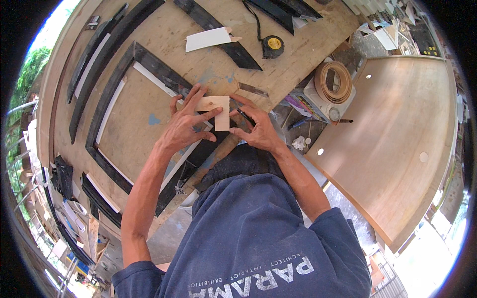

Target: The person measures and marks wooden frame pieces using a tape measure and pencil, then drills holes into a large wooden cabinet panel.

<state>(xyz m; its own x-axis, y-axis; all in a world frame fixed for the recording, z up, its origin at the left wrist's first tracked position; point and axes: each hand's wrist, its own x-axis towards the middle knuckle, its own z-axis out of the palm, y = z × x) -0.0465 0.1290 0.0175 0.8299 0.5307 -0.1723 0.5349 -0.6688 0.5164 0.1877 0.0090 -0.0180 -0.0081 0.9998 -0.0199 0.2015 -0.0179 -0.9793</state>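
Observation:
My left hand (184, 124) has its fingers spread over the corner of a black frame (113, 69). Its index finger presses an L-shaped piece of pale wood (222, 119) against that corner, while the thumb rests on the black frame bar below. From the other side my right hand (258, 130) grips a black pen (245, 118) between thumb and fingers, right beside the edge of the wood piece. The pen's tip is too small to make out. White strips line the inside of the frame, which lies flat on the plywood workbench (149, 119).
Farther off on the bench lie black bars (243, 57), a white offcut (208, 39) and a tape measure (273, 46). A roll of edge banding (333, 82) sits on a container at the right. Beyond stands a large wooden panel (387, 144) with round holes.

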